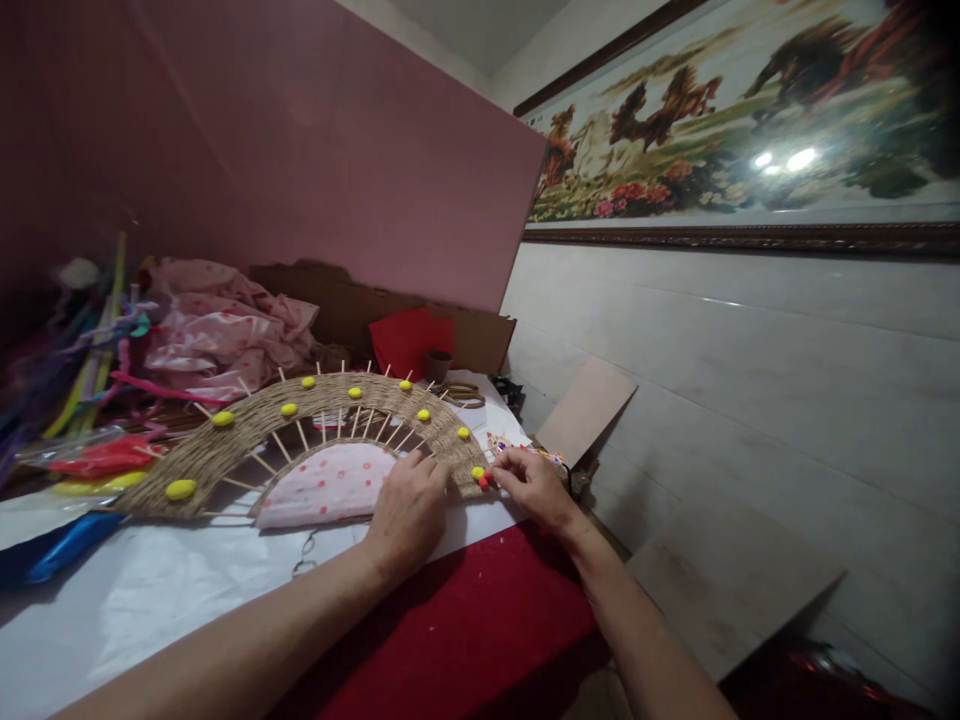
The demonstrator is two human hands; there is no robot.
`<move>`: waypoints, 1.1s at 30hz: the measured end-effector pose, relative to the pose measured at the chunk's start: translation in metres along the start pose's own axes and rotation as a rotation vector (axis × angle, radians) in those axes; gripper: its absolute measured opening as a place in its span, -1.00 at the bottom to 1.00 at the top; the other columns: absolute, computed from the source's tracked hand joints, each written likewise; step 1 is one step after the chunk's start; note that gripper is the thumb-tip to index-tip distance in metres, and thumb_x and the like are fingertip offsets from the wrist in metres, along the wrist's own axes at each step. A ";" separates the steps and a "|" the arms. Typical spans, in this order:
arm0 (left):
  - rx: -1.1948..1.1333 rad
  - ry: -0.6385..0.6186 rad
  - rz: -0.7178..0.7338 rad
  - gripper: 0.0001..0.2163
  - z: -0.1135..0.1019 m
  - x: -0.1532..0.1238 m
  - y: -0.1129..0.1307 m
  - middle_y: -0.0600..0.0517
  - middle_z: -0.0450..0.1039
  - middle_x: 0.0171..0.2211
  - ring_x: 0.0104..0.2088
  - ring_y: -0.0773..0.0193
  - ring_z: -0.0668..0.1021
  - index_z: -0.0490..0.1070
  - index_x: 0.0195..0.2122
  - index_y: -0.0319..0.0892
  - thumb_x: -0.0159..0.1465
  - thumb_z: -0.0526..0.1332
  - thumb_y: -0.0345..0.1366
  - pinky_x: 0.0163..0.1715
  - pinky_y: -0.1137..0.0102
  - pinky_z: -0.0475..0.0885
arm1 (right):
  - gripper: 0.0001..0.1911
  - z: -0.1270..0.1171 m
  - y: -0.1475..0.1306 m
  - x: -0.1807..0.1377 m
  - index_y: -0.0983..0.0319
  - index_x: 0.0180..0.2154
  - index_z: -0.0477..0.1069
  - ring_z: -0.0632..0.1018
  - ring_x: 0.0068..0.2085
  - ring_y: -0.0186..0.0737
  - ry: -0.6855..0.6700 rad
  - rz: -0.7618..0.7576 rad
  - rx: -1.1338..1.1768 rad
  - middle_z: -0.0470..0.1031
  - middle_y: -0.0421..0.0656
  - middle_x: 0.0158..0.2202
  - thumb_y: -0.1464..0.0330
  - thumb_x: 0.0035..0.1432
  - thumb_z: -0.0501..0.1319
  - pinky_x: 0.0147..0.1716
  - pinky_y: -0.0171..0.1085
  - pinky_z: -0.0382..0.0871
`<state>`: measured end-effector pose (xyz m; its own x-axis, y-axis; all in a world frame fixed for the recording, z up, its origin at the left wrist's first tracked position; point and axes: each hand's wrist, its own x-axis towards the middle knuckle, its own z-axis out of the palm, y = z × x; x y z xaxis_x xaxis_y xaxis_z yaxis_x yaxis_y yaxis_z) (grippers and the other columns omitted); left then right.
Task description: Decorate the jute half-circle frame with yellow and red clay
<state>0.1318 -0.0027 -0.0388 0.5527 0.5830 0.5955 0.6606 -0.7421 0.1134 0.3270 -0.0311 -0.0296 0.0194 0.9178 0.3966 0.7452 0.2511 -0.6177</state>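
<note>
A fan-shaped woven piece [259, 415] of brown cord lies on white sheeting, with thin sticks poking out past its edges. Yellow dots [181, 490] are spaced along its band. Its inner half-round is covered with pink-spotted white cloth [326, 485]. My left hand [409, 515] has its fingers curled over the inner right side of the fan, the fingertips partly hidden. At the band's right end, my right hand [534, 487] pinches a small red piece [486, 481], right beside the last yellow dot [478, 473].
Scissors [461, 392], a small brown pot [437, 365] and red sheets [411, 340] lie behind the fan. Crumpled pink cloth [225, 325] and coloured fuzzy stems [90, 370] crowd the left. Red cloth [450, 620] covers the near side; a tiled wall [750, 370] stands right.
</note>
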 end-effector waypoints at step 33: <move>-0.018 0.030 0.015 -0.83 0.004 -0.001 -0.001 -0.06 0.43 -0.44 -0.33 0.12 0.38 0.40 -0.40 -0.20 0.16 0.06 -0.54 -0.34 0.27 0.31 | -0.76 0.008 -0.006 0.001 0.19 -0.55 0.34 0.34 -0.60 -0.32 0.199 0.036 -0.241 0.35 -0.26 -0.67 0.20 0.00 0.24 -0.58 -0.38 0.07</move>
<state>0.1325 -0.0010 -0.0421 0.5468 0.5618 0.6208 0.6428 -0.7568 0.1186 0.3172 -0.0288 -0.0308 0.1611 0.8405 0.5174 0.8780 0.1174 -0.4641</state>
